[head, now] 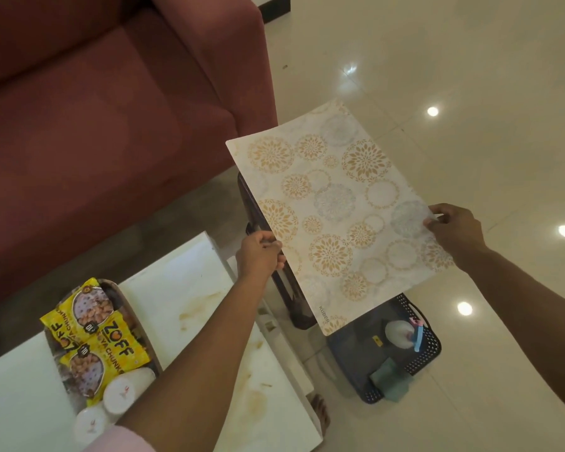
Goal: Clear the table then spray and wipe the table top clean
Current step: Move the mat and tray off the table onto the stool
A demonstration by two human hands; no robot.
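Left hand point(260, 252): fingers curled round the near-left edge of the placemat point(340, 210). Right hand point(455, 231): pinches the right edge of the same placemat. The placemat, patterned with gold and grey rosettes, is held level in the air past the right end of the table point(183, 288), above a dark stand point(287, 288) and partly over a dark basket point(431, 347) on the floor. The white table top shows brown stains. At its left a tray point(118, 288) carries two yellow snack packets point(92, 334); two white cups point(111, 406) stand beside them. A maroon sofa point(95, 109) is behind the table.
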